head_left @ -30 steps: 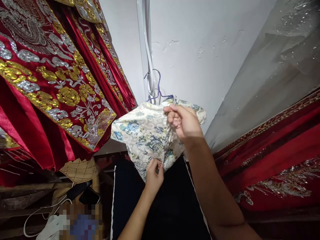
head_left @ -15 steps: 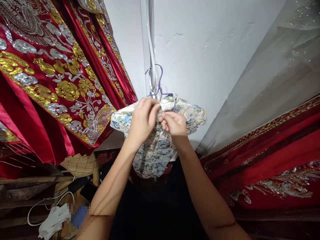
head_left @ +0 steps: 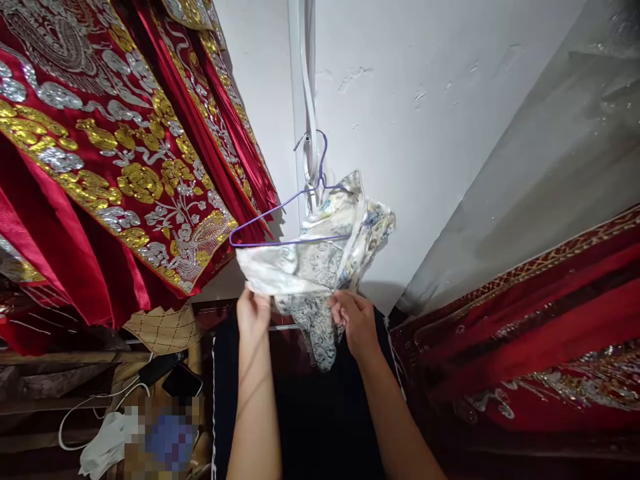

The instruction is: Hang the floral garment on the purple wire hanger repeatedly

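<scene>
A floral shirt, white with blue and yellow print, hangs half off a purple wire hanger in the middle of the view. The hanger's left arm is bare, while its right end is still covered by cloth. My left hand pinches the shirt's loosened left side just below the hanger's lower bar. With fingers closed on the open front edge, my right hand grips the cloth lower right of centre. The shirt's pale inside faces me on the left.
The hanger hooks onto a white cable running down the wall. A red garment with gold and silver sequins hangs at left. Sheer grey fabric and red cloth line the right. A phone lies lower left.
Both hands have moved down from the collar. The shirt's left shoulder has come off the hanger, baring its left arm, and the front has been pulled apart.
</scene>
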Available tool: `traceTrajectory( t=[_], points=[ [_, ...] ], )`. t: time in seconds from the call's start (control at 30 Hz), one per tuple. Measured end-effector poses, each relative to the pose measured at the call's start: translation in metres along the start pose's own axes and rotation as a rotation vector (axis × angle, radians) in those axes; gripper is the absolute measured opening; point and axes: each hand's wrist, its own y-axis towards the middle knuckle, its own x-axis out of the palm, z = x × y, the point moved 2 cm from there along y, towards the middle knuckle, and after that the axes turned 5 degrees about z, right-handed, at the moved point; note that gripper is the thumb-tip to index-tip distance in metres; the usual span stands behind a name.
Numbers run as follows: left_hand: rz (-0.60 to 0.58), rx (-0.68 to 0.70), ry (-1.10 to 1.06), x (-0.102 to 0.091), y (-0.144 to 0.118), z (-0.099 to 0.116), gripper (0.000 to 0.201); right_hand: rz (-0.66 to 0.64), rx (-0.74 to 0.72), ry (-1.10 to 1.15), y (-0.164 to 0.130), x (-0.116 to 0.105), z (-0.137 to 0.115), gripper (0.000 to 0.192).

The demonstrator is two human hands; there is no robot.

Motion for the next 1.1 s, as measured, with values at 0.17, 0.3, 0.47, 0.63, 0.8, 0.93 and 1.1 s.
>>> traceTrajectory(
  t=[0.17, 0.3, 0.47, 0.63, 0.8, 0.93, 1.1],
  points=[
    [0.087, -0.070, -0.057, -0.002, -0.030, -0.036, 0.021, -0.004, 0.064, -0.091, 0.001, -0.031, -0.001, 0.037],
    [-0.022, 0.125, -0.090, 0.017, -0.058, -0.014, 0.034, -0.281, 0.133, -0.395, -0.001, -0.034, -0.001, 0.046],
    [-0.379, 0.225, 0.171, 0.047, -0.112, 0.006, 0.022, -0.259, 0.035, -0.185, -0.002, 0.007, 0.005, 0.071],
    [-0.481, 0.538, 0.573, 0.048, -0.113, 0.032, 0.018, -0.561, 0.077, 0.010, -0.008, 0.037, -0.015, 0.071],
    [-0.651, 0.281, 0.705, 0.027, -0.070, 0.034, 0.044, -0.658, -0.230, -0.345, 0.012, 0.030, -0.065, 0.010],
    [-0.807, 0.142, 0.852, 0.016, -0.065, 0.015, 0.053, -0.180, -0.560, -0.316, 0.065, 0.029, -0.092, 0.012],
    [-0.914, 0.029, 0.909, 0.009, -0.075, 0.016, 0.042, -0.105, -0.447, -0.361, 0.127, 0.035, -0.066, 0.024]
  ],
)
